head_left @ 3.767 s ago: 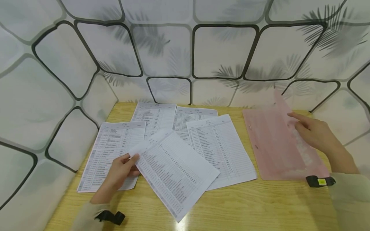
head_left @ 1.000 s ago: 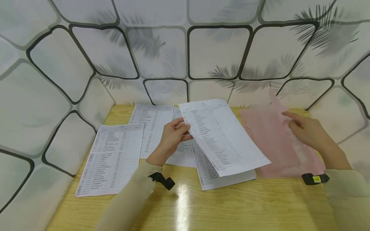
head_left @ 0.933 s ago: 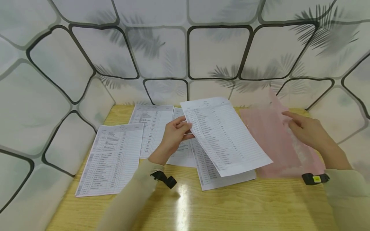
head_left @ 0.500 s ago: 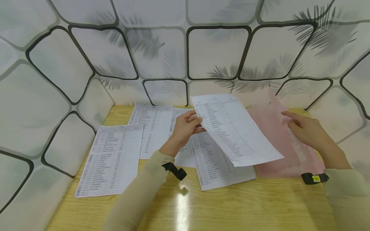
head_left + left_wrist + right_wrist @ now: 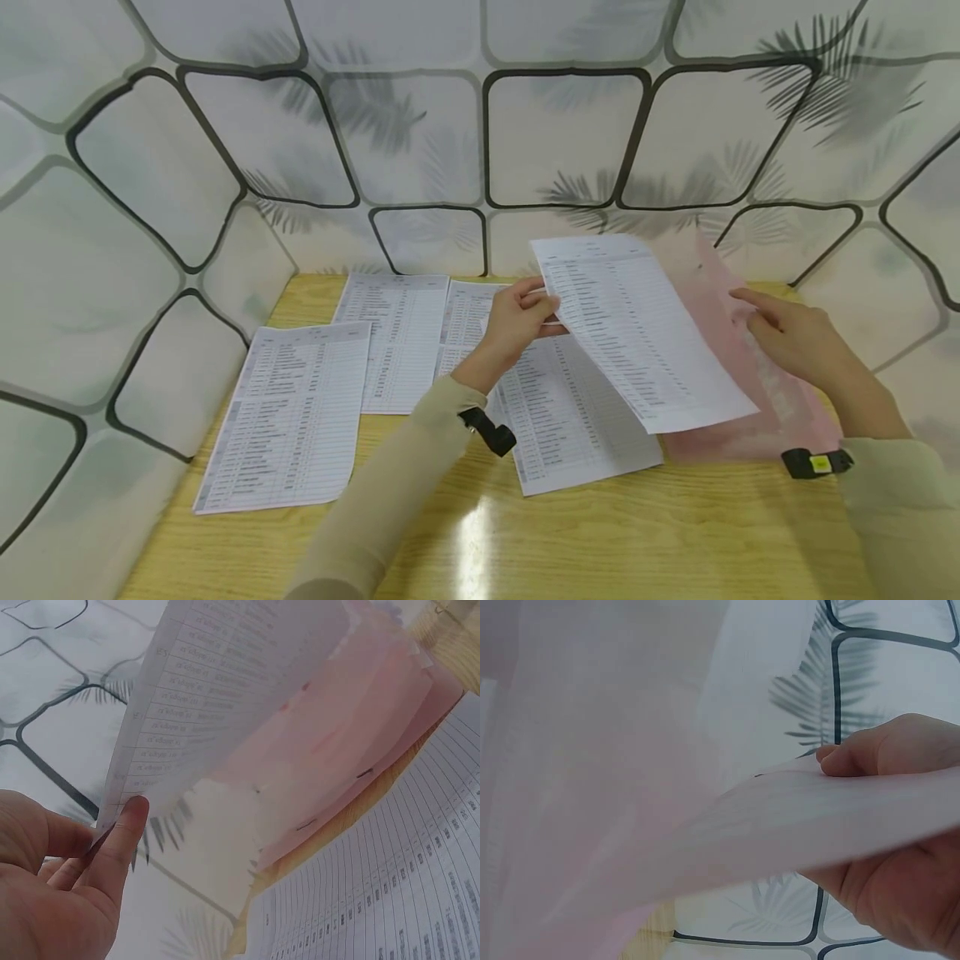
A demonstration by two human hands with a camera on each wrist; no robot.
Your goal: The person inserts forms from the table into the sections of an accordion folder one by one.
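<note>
My left hand [image 5: 517,321] pinches the left edge of a printed sheet [image 5: 647,333], holding it up at a tilt over another sheet and the pink folder [image 5: 716,304]. In the left wrist view, thumb and fingers grip that sheet [image 5: 210,697] at its edge, with the folder [image 5: 337,750] beyond it. My right hand [image 5: 806,346] holds up the thin, translucent cover of the folder by its right side. In the right wrist view the raised cover [image 5: 780,825] passes between the fingers and palm of the hand [image 5: 900,889]. The sheet hides the folder's left part.
Below the held sheet lies a printed sheet [image 5: 577,417]. More printed sheets lie to its left: one near the front left [image 5: 285,417], one at the back [image 5: 405,333] and one behind my left hand [image 5: 465,321]. The wooden table [image 5: 600,542] meets patterned walls.
My left hand has carried the printed sheet from the left-centre rightward and up until it overlaps the folder, uncovering the sheet beneath. The right hand keeps its hold on the folder cover.
</note>
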